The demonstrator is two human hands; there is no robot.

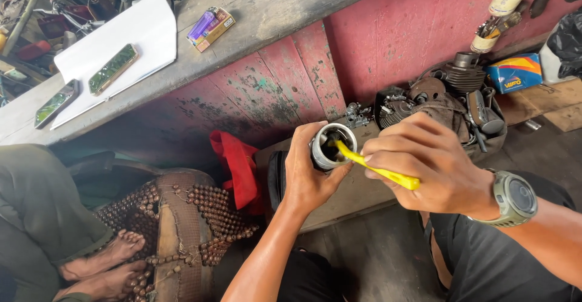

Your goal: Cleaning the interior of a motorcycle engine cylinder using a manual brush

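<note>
— While the head view is studied, what is seen held?
— A metal cylinder (330, 146) is clasped in the left hand (306, 177), above a wooden board (357, 190). A yellow tool (379, 170) is pinched closed in the right hand (427, 165).
— How far along is the work?
— The tool's tip is set inside the bore; dark residue is seen within, so cleaning is judged unfinished. Engine parts (445, 99) are heaped nearby.

Left hand (309, 171): forearm rises from below, wrist straight, fingers and thumb curled closed in a grip, palm facing right. Right hand (427, 159): forearm enters from lower right, watch on wrist, fingers pinched shut, knuckles up, just right of left hand and not touching it.
</note>
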